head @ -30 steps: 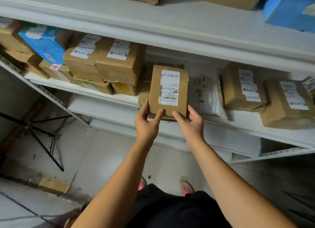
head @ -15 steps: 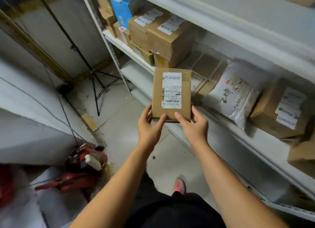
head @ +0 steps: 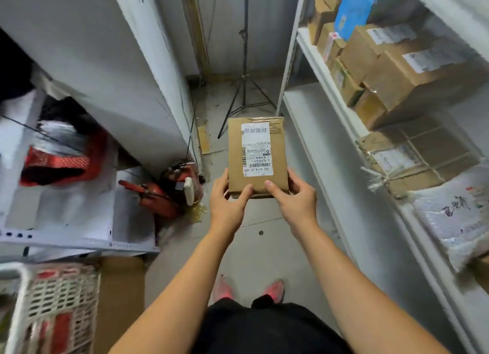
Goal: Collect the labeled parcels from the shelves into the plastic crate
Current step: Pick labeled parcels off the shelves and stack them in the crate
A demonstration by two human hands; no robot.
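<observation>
Holding a flat brown cardboard parcel (head: 258,155) out in front with both hands, above the grey floor (head: 254,247) of the aisle. Gripping its near left corner with the left hand (head: 227,204): laying the thumb on the top face, curling the fingers underneath. Gripping the near right corner with the right hand (head: 293,201) in the same manner, pressing the thumb on top just near of the white label (head: 256,148). Presenting the labelled face up toward the camera, with the long side running from near to far and the taped end at the far side.

Carrying it well apart from the white plastic crate (head: 60,295), sitting low at the near left; showing there only a lattice wall and a rim, with something red blurred behind the mesh.

Standing beside the white shelves (head: 304,131) on the right, bearing stacked brown boxes (head: 412,73) with white labels, a blue box (head: 354,6) at the far end, and nearer a flattened taped carton (head: 423,152) and a white poly bag (head: 455,216) with dark handwriting. Facing a black tripod stand (head: 244,83) on the floor at the far end of the aisle. Having a red tool (head: 158,194) lying on the floor left of the parcel, at the foot of a second white rack (head: 79,239), and a red bag (head: 58,165) on that rack. Wearing pink shoes (head: 275,290), visible between the forearms at the near edge.
</observation>
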